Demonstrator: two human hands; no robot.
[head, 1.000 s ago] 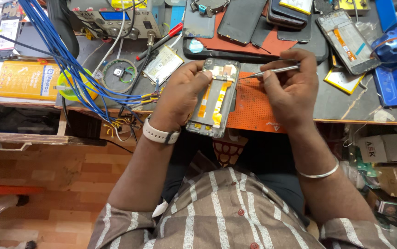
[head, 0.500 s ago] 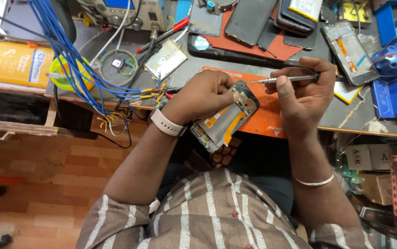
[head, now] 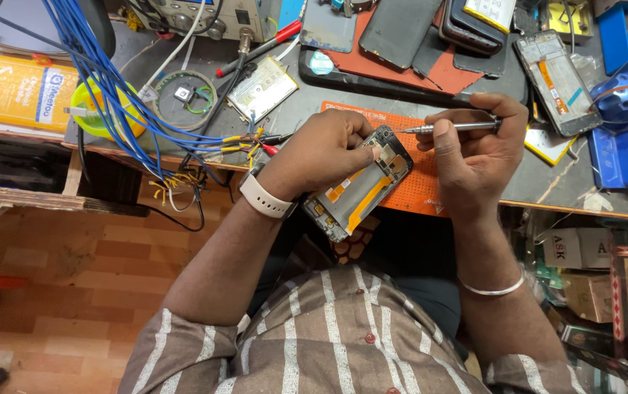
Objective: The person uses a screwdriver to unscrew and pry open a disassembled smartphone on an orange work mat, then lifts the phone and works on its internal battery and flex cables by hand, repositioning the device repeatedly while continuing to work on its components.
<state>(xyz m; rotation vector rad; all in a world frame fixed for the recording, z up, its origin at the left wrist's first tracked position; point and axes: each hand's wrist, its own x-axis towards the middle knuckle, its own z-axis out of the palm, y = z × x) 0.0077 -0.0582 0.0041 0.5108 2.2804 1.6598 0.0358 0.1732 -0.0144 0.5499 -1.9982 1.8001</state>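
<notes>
Worktop space ran across the far half of the scene, crowded with an orange mat, spare phones at the far right, and a bundle of blue wires at the far left.

Opened phone frame was held over the near edge of the worktop, tilted, its near end hanging past the edge. Judged by its build, it was light, thin and stiff, but fragile: the orange flex strips and bare board inside would tear or crack under pressure. Grip was best taken on the outer rim, not on the exposed interior.

Left hand was closed around the far end of the frame, fingers curled over the rim.

Right hand was closed on a slim metal screwdriver, held level. The shaft looked smooth and likely slippery; the knurled part offered the surer hold.

Tip of the screwdriver met the frame at its far corner.
</notes>
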